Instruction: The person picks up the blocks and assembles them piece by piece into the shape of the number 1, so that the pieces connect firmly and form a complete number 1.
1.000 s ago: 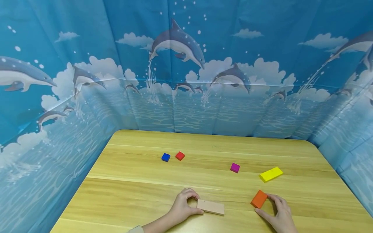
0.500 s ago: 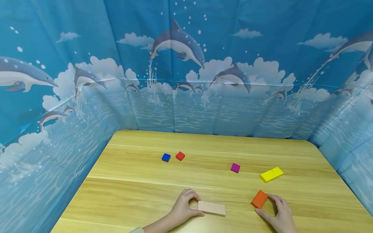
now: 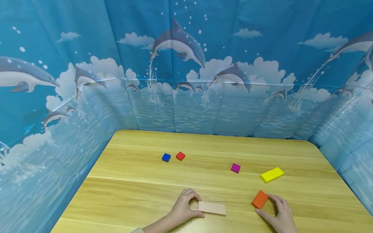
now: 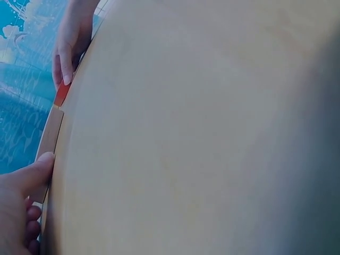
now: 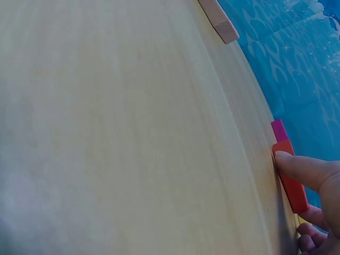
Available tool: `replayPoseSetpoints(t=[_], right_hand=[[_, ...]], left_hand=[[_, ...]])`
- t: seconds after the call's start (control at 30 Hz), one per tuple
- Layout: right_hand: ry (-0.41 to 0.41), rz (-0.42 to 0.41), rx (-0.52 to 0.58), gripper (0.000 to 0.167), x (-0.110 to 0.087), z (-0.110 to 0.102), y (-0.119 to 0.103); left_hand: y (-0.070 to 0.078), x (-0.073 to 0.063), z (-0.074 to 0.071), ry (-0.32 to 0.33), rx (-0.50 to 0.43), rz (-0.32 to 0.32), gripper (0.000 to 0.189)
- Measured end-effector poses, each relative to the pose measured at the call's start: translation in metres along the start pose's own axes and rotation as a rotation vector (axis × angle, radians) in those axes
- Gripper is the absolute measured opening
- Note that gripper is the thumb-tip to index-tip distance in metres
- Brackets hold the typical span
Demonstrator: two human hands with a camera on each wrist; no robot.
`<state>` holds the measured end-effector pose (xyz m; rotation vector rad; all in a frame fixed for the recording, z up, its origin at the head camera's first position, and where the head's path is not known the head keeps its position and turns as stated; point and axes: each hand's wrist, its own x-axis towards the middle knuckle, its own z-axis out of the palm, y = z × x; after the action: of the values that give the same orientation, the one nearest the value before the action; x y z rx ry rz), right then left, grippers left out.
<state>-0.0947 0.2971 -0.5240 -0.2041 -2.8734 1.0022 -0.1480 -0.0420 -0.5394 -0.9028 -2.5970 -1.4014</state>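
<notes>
Plain wood block: long, flat, unpainted, lying broad face up on the bench, length roughly left-right, right end slightly nearer the viewer. Left hand pinches its left end. Orange block: shorter, flat on the bench to the right, well apart, set diagonally. Right hand pinches it, thumb at the near end.

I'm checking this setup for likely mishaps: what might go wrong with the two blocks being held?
The left hand holds the pale block near one end, so its free end might swing or dip if lifted.
The yellow block lies just beyond the orange block in the right hand, so moving that one away from the person could knock it.
</notes>
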Motion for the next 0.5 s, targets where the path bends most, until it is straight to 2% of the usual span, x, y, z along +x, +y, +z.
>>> replayPoseSetpoints(t=[0.33, 0.5], right_hand=[[-0.023, 0.028, -0.002, 0.08, 0.0004, -0.0006, -0.0013], [-0.025, 0.039, 0.011, 0.08, 0.0011, -0.0005, -0.0016]], left_hand=[[-0.0039, -0.0013, -0.0033, -0.015, -0.01, 0.066, 0.034], [-0.0013, -0.0009, -0.005, -0.015, -0.012, 0.076, 0.033]])
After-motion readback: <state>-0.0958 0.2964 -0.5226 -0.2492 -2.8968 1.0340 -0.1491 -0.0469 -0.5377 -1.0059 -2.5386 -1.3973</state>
